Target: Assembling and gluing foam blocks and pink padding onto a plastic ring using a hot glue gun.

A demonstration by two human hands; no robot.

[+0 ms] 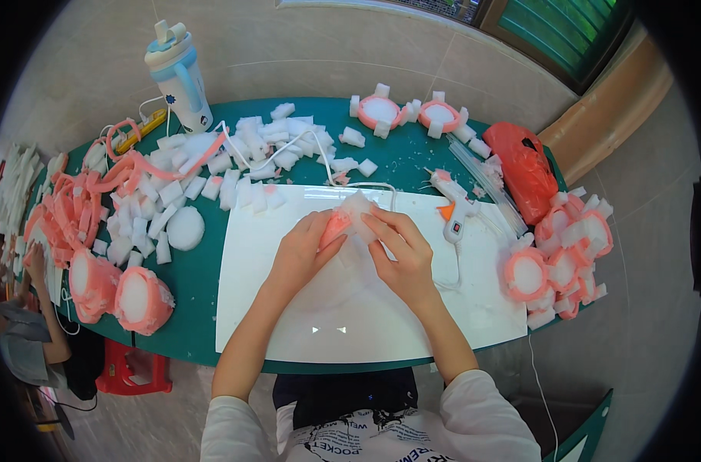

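Note:
Above the white board (289, 323), my left hand (312, 242) is closed around a pink foam piece (337, 225). My right hand (400, 250) grips a white foam block (356, 209) and presses it against the pink piece. The fingers of both hands hide part of where the two pieces meet. To the right of my hands a white glue gun (453, 204) with an orange trigger lies on the board, its cord trailing. Loose white foam blocks (273, 142) are heaped beyond the board.
Pink foam strips (73, 204) and two pink-and-white foam rounds (139, 299) lie at left. A bottle (180, 81) stands behind. Finished-looking foam rings (570, 262) pile up at right, near a red bag (520, 169). Another person's arm (46, 308) shows far left, by a red stool (135, 369).

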